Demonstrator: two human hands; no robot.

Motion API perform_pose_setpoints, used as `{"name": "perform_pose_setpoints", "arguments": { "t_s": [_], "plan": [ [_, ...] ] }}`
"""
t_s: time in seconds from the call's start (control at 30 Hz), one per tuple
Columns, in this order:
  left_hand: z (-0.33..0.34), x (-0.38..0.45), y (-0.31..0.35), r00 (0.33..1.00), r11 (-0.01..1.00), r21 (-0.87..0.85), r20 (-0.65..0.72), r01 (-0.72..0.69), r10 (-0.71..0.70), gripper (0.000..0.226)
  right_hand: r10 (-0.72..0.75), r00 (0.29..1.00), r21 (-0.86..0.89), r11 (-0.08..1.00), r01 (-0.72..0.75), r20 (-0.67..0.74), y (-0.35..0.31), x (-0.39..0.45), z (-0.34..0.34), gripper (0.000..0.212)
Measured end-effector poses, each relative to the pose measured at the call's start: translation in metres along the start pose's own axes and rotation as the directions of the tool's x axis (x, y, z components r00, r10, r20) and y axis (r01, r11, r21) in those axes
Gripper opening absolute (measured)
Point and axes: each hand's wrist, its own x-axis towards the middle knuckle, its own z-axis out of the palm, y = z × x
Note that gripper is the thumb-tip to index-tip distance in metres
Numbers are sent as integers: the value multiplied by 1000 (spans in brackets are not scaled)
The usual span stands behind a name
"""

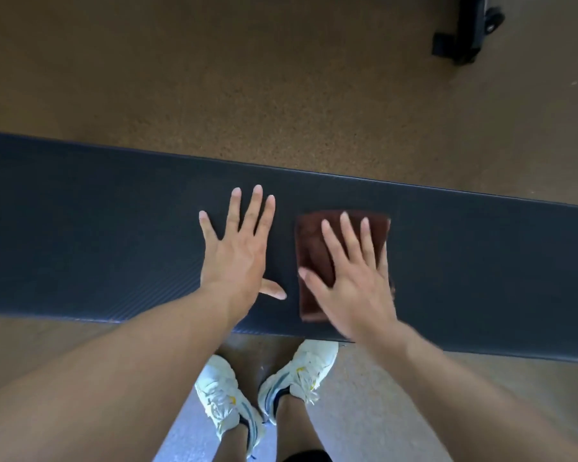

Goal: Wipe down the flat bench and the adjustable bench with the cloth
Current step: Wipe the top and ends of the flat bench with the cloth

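Flat bench (114, 228), wiping apparently under way: folded brown cloth (314, 248) on pad under flat, spread right hand (351, 278); left hand (237, 251) open, empty, braced alongside; adjustable bench not identifiable, presumably pending.

A dark padded flat bench (80, 228) was seen stretched across a brown speckled floor (247, 78). A folded reddish-brown cloth (314, 255) was laid flat on the pad, pressed under the right hand (354, 281), while the left hand (237, 258) was spread on bare padding just beside it.
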Motion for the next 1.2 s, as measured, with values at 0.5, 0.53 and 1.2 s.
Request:
{"name": "perform_pose_setpoints", "arguments": {
  "t_s": [0.5,0.53,1.2],
  "plan": [
    [133,-165,-91,920,808,-586,-346,-58,-185,87,-328,942,-178,925,335,66,-72,-58,47,72],
    [133,-170,-93,916,794,-606,-346,-53,-204,86,-315,945,-179,928,327,91,-60,-68,44,74],
    [118,-176,-123,923,729,-683,-306,-41,-235,91,-430,902,-32,903,429,-30,-186,-21,76,63]
  ]
}}
